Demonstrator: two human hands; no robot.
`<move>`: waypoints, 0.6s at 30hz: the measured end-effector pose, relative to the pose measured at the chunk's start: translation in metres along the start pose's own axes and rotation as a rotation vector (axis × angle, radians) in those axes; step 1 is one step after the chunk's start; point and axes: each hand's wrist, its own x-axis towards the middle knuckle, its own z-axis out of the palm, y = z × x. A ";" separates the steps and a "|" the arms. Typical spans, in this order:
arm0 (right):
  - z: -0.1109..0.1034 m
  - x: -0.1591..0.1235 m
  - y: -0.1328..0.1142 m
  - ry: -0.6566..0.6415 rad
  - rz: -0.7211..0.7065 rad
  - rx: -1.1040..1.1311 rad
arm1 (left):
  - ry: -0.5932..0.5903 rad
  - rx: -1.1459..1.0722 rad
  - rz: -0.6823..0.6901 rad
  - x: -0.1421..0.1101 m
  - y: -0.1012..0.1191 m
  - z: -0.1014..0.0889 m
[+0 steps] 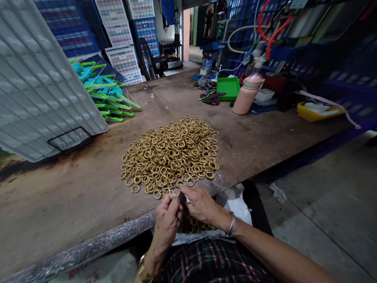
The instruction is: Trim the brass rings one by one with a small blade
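A big heap of gold-coloured metal rings lies on the worn wooden table near its front edge. Just below the edge, over my lap, my left hand and my right hand meet fingertip to fingertip. Both are pinched on a small dark piece with a ring between them; it is too small to name with certainty. More gold rings sit in a bag or tray under my hands. A gold watch is on my left wrist, a silver bangle on my right.
A tilted white plastic crate leans at the left. Green and teal plastic parts are stacked behind it. At the far right stand a pink bottle, a green tray, a yellow tray and hoses. Concrete floor lies to the right.
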 end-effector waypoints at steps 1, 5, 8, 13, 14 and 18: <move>0.000 0.000 -0.001 -0.015 0.001 -0.026 | 0.004 0.016 0.001 0.000 -0.001 -0.001; -0.002 0.002 -0.004 -0.040 0.020 -0.073 | 0.024 0.063 0.004 -0.002 -0.003 -0.002; -0.003 0.003 -0.005 -0.061 0.044 -0.097 | 0.036 0.088 0.006 -0.002 -0.001 -0.001; -0.005 0.002 -0.005 -0.115 0.038 -0.097 | 0.036 0.157 0.052 -0.001 0.000 -0.002; -0.005 0.002 -0.005 -0.136 0.031 -0.098 | 0.036 0.176 0.079 -0.001 0.000 -0.002; -0.007 0.003 -0.003 -0.153 0.042 -0.141 | 0.000 0.200 0.130 -0.008 0.000 -0.004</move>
